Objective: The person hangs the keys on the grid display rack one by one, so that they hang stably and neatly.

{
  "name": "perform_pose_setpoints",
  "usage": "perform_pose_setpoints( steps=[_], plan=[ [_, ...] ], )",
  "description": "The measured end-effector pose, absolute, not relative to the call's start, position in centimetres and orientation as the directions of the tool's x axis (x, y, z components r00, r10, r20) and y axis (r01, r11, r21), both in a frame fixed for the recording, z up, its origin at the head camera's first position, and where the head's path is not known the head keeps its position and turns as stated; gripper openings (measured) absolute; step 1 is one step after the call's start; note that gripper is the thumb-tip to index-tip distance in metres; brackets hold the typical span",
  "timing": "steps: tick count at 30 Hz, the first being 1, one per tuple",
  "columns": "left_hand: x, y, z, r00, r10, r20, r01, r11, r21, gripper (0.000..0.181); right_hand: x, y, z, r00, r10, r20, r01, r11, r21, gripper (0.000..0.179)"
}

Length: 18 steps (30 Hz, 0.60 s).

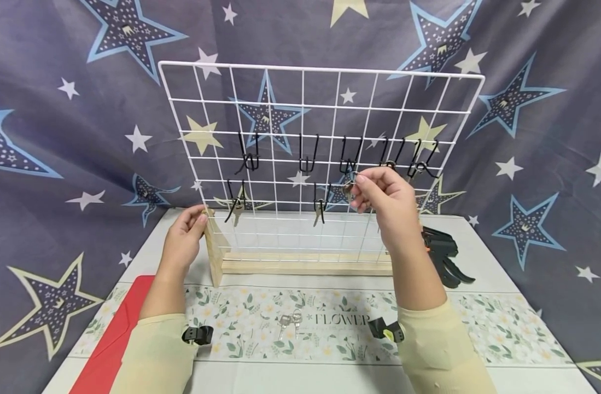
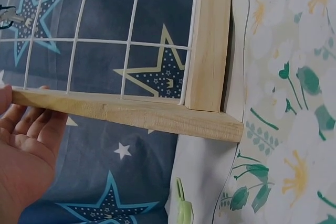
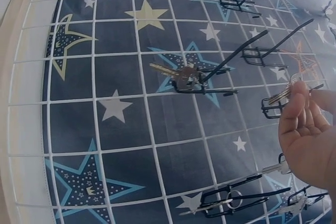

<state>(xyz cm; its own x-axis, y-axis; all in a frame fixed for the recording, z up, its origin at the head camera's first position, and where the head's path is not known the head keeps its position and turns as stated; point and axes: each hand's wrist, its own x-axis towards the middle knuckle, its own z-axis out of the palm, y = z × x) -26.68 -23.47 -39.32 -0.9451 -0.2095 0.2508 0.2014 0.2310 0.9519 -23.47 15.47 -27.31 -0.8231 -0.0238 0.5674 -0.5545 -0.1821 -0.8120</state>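
My right hand pinches a small bunch of keys by its ring between thumb and forefinger, right at a black hook on the white wire grid. Grid and wooden base form a standing rack. At its left end, my left hand grips the top of the wooden side piece, thumb on one side and fingers on the other. Keys hang from a lower middle hook, and another key from the lower left one. Further keys hang on other hooks.
Two loose keys lie on the flowered runner in front of the rack. A red flat object is at the left under my forearm. Behind my right forearm lies a black pistol-shaped tool. A star-patterned cloth hangs behind.
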Motion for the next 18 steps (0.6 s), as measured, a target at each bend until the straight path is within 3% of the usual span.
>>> perform_pose_setpoints(
  steps=[18],
  plan=[
    [-26.7,-23.4,-39.6,-0.938,-0.219,0.267,0.210,0.254,0.944,0.044,-24.9,15.2,-28.0,-0.845,-0.028,0.533,-0.515,-0.219,-0.828,0.011]
  ],
)
